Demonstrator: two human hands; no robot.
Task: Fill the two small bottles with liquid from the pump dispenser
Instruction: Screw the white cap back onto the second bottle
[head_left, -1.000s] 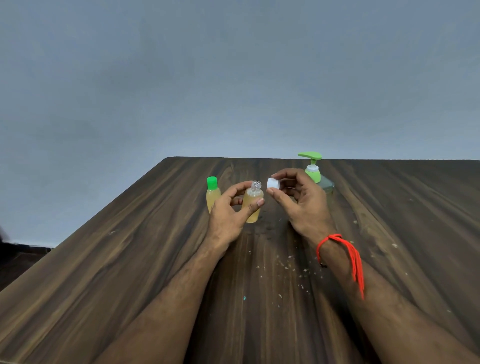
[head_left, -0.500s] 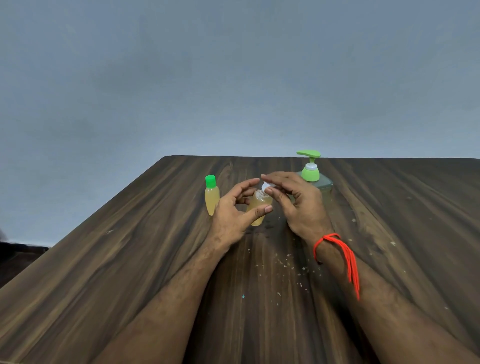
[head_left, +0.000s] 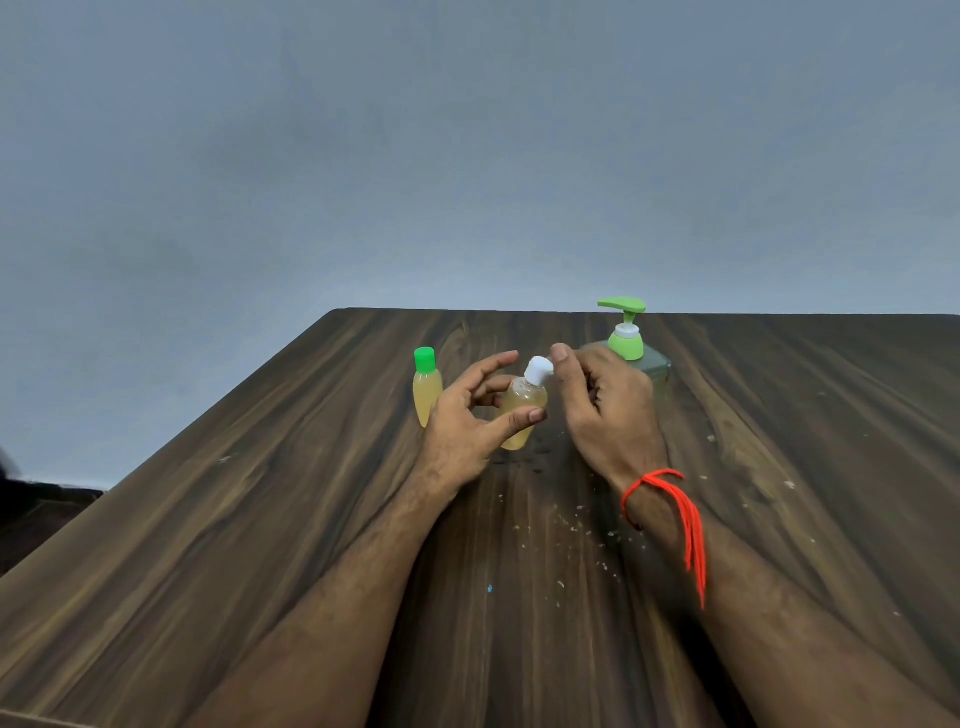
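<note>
My left hand (head_left: 462, 415) grips a small clear bottle (head_left: 522, 410) of yellowish liquid, tilted to the right just above the table. A white cap (head_left: 537, 371) sits on its neck, and my right hand (head_left: 605, 405) pinches that cap with thumb and fingers. A second small bottle (head_left: 427, 392), also holding yellow liquid and closed with a green cap, stands upright to the left of my left hand. The pump dispenser (head_left: 628, 343), clear with a green pump head, stands behind my right hand, its lower body partly hidden.
The dark wooden table (head_left: 260, 519) has small pale crumbs and a few wet spots (head_left: 540, 452) near the bottle. Its left edge runs diagonally; a grey wall stands behind the far edge.
One second ago the bottle was uncapped and my right hand held the white cap beside it. The cap now sits on the neck, and the bottle has tilted to the right.
</note>
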